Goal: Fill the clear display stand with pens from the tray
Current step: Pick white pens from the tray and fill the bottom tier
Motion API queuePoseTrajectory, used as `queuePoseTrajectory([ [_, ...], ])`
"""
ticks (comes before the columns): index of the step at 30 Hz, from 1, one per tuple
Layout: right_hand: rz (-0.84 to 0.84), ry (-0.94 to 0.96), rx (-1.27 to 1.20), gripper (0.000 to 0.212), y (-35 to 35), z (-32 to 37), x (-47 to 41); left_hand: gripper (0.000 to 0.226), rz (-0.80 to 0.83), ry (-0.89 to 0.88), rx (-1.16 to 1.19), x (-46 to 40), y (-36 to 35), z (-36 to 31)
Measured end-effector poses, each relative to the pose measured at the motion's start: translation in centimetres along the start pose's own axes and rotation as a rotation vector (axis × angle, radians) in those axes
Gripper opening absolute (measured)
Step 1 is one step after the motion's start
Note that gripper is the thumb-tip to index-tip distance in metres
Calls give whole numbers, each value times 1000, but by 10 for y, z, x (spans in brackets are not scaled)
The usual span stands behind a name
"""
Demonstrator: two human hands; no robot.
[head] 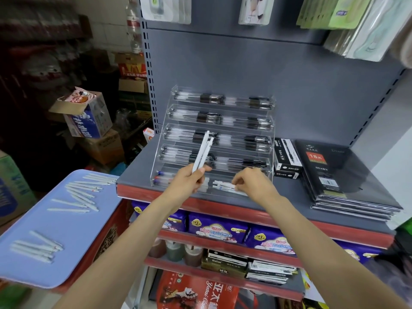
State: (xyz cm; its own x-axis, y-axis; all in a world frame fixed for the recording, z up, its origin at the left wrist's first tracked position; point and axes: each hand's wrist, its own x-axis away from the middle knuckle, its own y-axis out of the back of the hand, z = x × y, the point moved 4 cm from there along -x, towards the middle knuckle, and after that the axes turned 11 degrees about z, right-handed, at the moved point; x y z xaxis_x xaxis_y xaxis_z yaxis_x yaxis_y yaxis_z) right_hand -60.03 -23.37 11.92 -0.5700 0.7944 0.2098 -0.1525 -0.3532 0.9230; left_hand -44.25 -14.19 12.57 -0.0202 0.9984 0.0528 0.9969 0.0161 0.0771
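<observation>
A clear tiered display stand [166,121] sits on the grey shelf, its upper tiers full of dark pens. My left hand [189,180] grips a small bunch of white pens [203,150] that point up over the stand's lower tiers. My right hand [252,181] is at the bottom tier, fingers pinching a white pen [224,185] lying in it. At the left, a light blue tray [66,237] holds several loose white pens in two groups.
Black pen boxes [286,156] and a stack of black diaries [343,175] lie right of the stand on the shelf [138,166]. Packaged goods fill the lower shelves. Cardboard boxes [89,117] crowd the floor at the left. Hanging packets fill the back panel above.
</observation>
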Motion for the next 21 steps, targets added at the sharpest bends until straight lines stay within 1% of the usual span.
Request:
queuePoseTrajectory([
  [3,-53,-8,13,17,-1,-2,3,21,19,-27,-17,-2,-2,-1],
  [5,-138,2,2,16,1,1,5,21,45,-36,-27,-3,-4,-2],
  [6,-190,25,-82,17,3,5,7,21,57,-36,-30,-4,-6,-2],
  [7,-229,61,-257,20,7,9,10,22,68,-36,-33,-6,-8,-3],
  [9,-216,145,-721,24,12,20,14,23,99,-42,-44,-9,-13,-4],
  [10,-187,186,-891,23,15,26,16,23,125,-45,-51,-10,-17,-5],
  [11,-164,219,-985,19,17,31,17,23,156,-47,-63,-11,-21,-6],
  [13,-157,254,-1072,13,18,37,17,24,216,-43,-76,-12,-29,-8],
  [15,-189,254,-1118,11,20,38,17,27,227,-35,-25,-12,-32,-9],
  [16,-220,242,-1126,10,22,35,16,26,196,-36,-9,-12,-30,-10],
  [18,-294,192,-1099,14,26,25,16,21,64,-62,-39,-13,-19,-11],
  [19,-328,169,-1004,14,29,20,16,20,-12,-75,-56,-13,-12,-11],
  [21,-341,141,-675,7,35,13,16,23,-132,-77,-85,-13,1,-10],
])
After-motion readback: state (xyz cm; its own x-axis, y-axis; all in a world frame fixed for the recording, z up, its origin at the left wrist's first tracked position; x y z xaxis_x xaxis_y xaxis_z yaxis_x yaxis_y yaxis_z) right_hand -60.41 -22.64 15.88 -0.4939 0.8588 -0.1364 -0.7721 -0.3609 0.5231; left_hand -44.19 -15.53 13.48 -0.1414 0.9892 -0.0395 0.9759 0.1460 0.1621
